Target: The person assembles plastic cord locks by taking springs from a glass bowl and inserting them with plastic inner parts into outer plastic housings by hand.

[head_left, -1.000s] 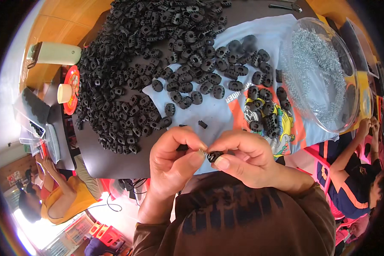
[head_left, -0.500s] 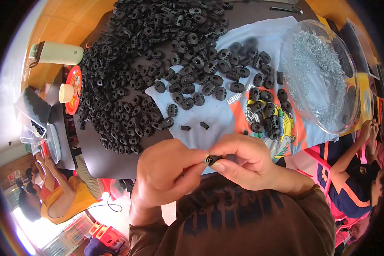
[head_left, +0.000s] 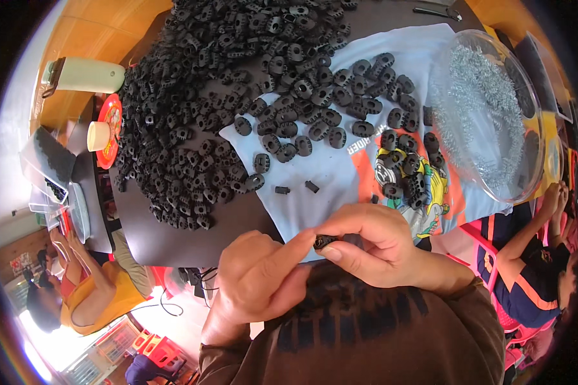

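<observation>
My right hand (head_left: pixel 376 247) pinches a small black plastic cord lock part (head_left: pixel 325 241) between thumb and index finger, just over the near edge of the cloth. A metal coil spring shows at its end. My left hand (head_left: pixel 261 274) has its index finger stretched to that end, the tip against it. Its other fingers are curled, with nothing visible in them. Two small black plungers (head_left: pixel 311 187) lie on the light blue cloth (head_left: pixel 318 217) beyond my hands. Several ribbed, oval cord lock bodies (head_left: pixel 336 137) sit farther up the cloth.
A large heap of black cord lock bodies (head_left: pixel 192 122) covers the table's left and far side. At right stands a clear round tub (head_left: pixel 538 138) of metal springs (head_left: pixel 485 109). A pale green bottle (head_left: pixel 87 76) and red plate (head_left: pixel 112 151) are at left. People sit at both sides.
My left hand has moved slightly down, its thumb dropping away from the spring and its index finger straightening against the part. The spring sticks out less. My right hand keeps its pinch.
</observation>
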A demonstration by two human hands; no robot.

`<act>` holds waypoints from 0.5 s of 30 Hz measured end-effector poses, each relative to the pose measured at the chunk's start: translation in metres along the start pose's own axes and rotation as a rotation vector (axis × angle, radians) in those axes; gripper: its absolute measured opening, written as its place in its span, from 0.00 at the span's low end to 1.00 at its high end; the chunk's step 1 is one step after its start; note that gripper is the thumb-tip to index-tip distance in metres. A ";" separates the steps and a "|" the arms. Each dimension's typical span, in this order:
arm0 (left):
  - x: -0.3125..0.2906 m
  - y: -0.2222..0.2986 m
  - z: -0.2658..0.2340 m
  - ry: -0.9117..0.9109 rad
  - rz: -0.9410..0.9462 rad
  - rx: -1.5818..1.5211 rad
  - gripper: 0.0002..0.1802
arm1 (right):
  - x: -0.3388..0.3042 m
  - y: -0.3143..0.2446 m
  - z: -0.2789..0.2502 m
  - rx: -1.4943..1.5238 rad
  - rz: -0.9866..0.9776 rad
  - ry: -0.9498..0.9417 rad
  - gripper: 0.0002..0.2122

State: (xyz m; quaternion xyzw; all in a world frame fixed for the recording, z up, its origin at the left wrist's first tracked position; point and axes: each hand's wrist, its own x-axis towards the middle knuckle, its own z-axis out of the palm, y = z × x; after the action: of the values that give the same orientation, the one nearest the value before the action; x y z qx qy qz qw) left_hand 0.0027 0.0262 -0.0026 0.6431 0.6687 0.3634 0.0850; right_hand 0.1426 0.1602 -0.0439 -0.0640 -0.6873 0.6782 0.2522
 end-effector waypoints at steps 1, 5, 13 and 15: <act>0.000 -0.001 0.000 0.048 -0.021 -0.058 0.26 | 0.000 0.000 0.000 0.003 0.001 -0.005 0.09; 0.001 -0.002 0.003 0.089 -0.084 -0.056 0.25 | -0.003 0.000 -0.001 0.011 0.058 -0.020 0.09; 0.000 0.002 0.002 0.026 -0.178 -0.223 0.23 | -0.003 0.005 0.000 0.061 0.000 -0.014 0.09; -0.004 0.006 0.002 0.161 -0.487 -0.698 0.22 | -0.004 0.003 0.000 0.069 0.021 -0.013 0.09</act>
State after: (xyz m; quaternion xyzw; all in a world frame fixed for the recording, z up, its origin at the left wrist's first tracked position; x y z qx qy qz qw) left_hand 0.0093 0.0230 -0.0019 0.3688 0.6423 0.5862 0.3282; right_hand 0.1452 0.1592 -0.0476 -0.0581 -0.6642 0.7046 0.2427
